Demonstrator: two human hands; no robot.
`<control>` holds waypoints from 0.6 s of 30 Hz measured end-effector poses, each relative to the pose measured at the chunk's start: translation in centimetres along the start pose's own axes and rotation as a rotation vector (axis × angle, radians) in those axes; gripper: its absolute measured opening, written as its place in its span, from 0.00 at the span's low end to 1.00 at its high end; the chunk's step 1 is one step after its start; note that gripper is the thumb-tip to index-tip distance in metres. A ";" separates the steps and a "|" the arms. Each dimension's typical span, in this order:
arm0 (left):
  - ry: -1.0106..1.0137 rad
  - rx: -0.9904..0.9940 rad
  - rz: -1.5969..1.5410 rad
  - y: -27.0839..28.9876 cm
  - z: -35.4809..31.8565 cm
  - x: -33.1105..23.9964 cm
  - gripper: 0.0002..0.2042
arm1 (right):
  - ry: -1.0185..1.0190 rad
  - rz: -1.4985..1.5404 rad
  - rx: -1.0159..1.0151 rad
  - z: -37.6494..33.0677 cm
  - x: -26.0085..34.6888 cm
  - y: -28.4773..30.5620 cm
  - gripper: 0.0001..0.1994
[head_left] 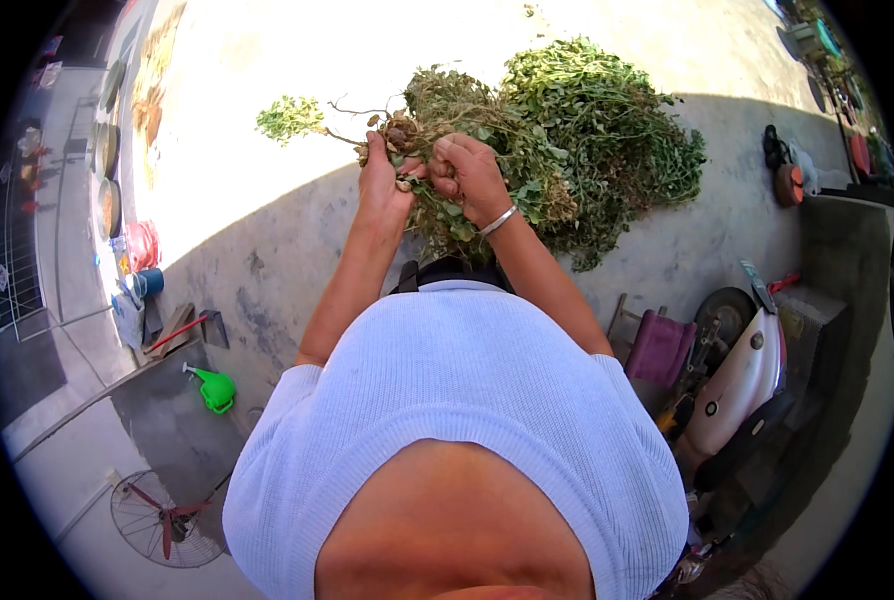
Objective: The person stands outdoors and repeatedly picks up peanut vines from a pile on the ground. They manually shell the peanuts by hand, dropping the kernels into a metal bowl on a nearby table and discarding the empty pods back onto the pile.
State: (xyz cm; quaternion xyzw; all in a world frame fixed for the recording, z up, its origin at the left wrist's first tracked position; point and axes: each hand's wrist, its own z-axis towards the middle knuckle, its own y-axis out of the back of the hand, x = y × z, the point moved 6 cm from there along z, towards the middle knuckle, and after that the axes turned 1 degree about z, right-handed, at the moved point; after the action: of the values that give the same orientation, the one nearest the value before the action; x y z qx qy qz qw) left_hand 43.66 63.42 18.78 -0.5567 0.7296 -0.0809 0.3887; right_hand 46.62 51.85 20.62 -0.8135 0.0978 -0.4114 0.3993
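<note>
Beside one leafy heap: left hand gripping one plant bunch; right hand curled.

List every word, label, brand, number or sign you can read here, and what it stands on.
There are none that I can read.
Motor scooter: a small round badge on its pale body, too small to read.
Wire grid at far left: a pale patch, too small to tell whether it bears print.
Leafy plants, knitted top, bracelet: no lettering visible.
</note>
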 end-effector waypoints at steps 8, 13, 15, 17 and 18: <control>0.039 -0.115 0.058 -0.8 0.3 0.5 0.17 | 0.258 -0.586 -0.188 0.1 0.9 3.4 0.11; 0.007 0.002 0.152 -1.6 0.4 0.4 0.17 | -0.068 0.079 -0.003 -2.9 0.1 0.4 0.12; 0.068 -0.011 0.123 -1.9 0.6 0.7 0.17 | 0.047 -0.070 -0.128 -2.6 0.5 2.1 0.10; 0.166 -0.102 0.040 -2.7 0.8 2.0 0.16 | 0.247 -0.365 -0.281 -0.8 1.8 4.6 0.08; 0.185 -0.091 0.025 -3.4 1.2 2.4 0.16 | 0.223 -0.334 -0.329 0.2 1.7 5.5 0.08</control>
State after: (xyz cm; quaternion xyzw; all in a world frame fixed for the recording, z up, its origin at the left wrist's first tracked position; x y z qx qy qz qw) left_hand 46.83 60.45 18.69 -0.5549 0.7722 -0.0940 0.2949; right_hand 48.74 47.49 17.55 -0.8221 0.0709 -0.5373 0.1746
